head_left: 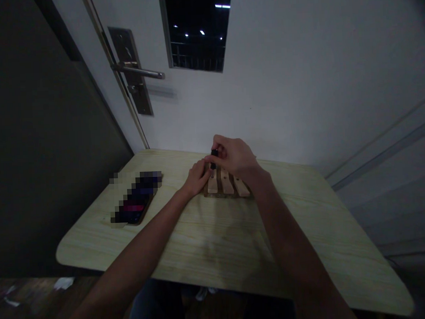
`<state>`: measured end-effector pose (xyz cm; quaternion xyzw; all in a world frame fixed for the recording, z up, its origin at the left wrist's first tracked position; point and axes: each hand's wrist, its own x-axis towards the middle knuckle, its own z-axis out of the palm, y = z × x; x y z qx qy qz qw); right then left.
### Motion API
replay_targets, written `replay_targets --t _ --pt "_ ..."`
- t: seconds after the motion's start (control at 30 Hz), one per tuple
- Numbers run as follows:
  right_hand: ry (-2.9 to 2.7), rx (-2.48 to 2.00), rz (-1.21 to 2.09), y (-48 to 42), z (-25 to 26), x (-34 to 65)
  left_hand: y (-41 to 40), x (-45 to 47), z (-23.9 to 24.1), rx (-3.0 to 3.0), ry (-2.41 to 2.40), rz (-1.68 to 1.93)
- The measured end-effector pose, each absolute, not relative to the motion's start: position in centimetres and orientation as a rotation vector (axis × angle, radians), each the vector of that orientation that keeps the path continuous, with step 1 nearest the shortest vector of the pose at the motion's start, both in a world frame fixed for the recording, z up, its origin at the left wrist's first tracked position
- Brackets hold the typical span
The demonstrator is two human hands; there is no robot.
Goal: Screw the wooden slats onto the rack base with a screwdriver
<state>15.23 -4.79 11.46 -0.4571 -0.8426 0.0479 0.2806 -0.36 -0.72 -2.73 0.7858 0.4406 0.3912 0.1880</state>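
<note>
A brown wooden base [220,195] lies near the back of the table and bears three pale wooden pieces side by side, each with a hole near its front. My left hand [196,177] grips the base's left side, its thumb against the left wooden piece [212,185]. Over that same piece, my right hand [235,155] is closed around a short black-handled screwdriver [213,160], held upright with its lower end at the wood. The middle piece [227,183] and right piece [241,187] lie partly under my right hand and wrist. The screwdriver's tip is too small to make out.
A phone [139,199], partly pixelated, lies on the left of the light wood-grain table [201,243]. Behind stands a white door [279,82] with a metal lever handle [143,72] and a dark window [199,29]. Scraps of paper [64,283] lie on the floor at lower left.
</note>
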Motion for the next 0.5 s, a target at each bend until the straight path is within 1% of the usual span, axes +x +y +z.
replay_targets --t 0.5 --pt "-2.223 -1.266 0.144 -4.77 11.38 15.48 -0.67 -0.45 -2.86 2.238 1.246 1.118"
